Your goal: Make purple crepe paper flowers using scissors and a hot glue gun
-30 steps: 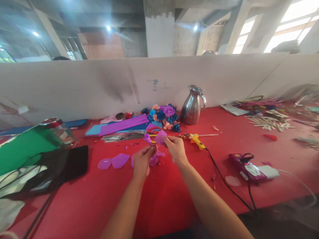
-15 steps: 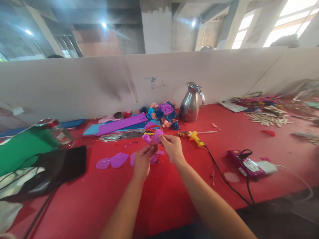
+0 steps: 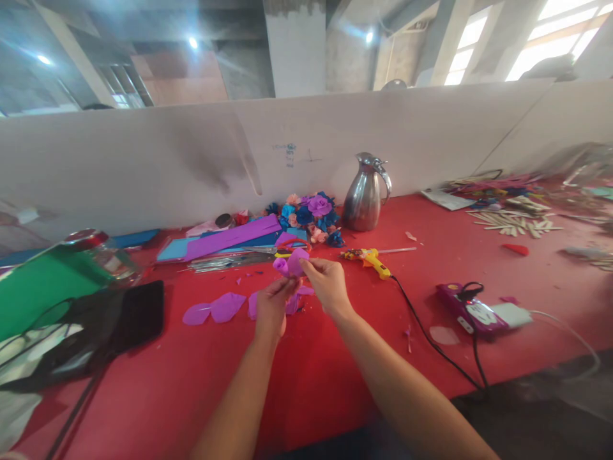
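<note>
Just above the red table, my left hand (image 3: 274, 305) is closed on the base of a small rolled purple paper flower (image 3: 280, 265). My right hand (image 3: 328, 285) pinches a rounded purple paper petal (image 3: 297, 260) against the flower's right side. The fingers hide where petal and flower meet. Loose purple petals (image 3: 228, 307) lie on the table to the left of my hands, and some lie partly behind my left hand. Beyond the hands are scissors (image 3: 287, 250) with red and yellow handles. A yellow glue gun (image 3: 376, 262) rests to the right.
Finished paper flowers (image 3: 318, 214) sit by the white partition, beside a steel jug (image 3: 364, 198). Purple paper strips (image 3: 234, 236) and thin wires (image 3: 220, 262) lie at back left. A black phone (image 3: 141, 314) is at left, a purple power strip (image 3: 472, 311) with cords at right.
The petal has come closer against the rolled flower, its gap to the roll now narrowed. The camera view has shifted slightly; both hands keep their hold.
</note>
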The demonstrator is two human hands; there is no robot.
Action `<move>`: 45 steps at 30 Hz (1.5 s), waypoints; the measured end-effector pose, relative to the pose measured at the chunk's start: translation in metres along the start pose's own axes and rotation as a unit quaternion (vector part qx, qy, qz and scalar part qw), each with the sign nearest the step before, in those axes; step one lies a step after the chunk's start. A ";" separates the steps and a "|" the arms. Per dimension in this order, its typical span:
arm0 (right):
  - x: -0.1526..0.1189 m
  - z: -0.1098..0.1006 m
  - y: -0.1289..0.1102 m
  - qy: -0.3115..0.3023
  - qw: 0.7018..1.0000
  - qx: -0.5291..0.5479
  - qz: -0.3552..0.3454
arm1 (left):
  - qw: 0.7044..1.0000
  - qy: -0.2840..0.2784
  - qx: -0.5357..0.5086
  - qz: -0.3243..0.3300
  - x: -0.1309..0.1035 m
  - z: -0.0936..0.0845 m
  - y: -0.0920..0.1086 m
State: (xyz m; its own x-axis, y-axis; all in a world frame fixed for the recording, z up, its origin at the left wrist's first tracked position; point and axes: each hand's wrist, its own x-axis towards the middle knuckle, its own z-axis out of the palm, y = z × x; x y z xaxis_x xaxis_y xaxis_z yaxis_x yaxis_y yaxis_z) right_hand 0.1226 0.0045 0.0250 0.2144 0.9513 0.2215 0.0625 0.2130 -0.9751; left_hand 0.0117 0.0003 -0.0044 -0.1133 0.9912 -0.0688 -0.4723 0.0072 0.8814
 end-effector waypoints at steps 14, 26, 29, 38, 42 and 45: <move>-0.005 0.004 0.000 -0.015 1.000 -0.008 -0.014 | 0.999 -0.007 0.041 0.014 0.000 0.002 0.001; -0.009 0.006 -0.004 -0.024 1.000 0.005 -0.013 | 0.998 0.006 0.054 0.020 0.000 0.001 0.000; -0.009 0.006 -0.005 -0.027 0.999 0.015 -0.009 | 0.998 0.000 0.051 0.024 0.002 0.000 -0.002; -0.012 0.007 -0.010 -0.048 0.997 0.055 -0.004 | 0.999 0.003 0.039 0.029 0.000 0.000 0.001; -0.015 0.007 -0.016 -0.065 0.992 0.105 0.010 | 0.998 -0.009 0.050 0.040 -0.003 0.000 0.002; -0.015 0.007 -0.017 -0.068 0.988 0.134 0.031 | 0.998 -0.020 0.053 0.039 -0.003 -0.001 0.002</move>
State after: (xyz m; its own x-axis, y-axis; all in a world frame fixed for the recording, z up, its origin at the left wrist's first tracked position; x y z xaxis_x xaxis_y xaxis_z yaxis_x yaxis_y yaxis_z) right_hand 0.1113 -0.0112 0.0378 0.0765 0.9816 0.1752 -0.2108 0.1877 -0.9594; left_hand 0.0105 -0.0028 -0.0027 -0.1101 0.9938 0.0182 -0.3683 -0.0578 0.9279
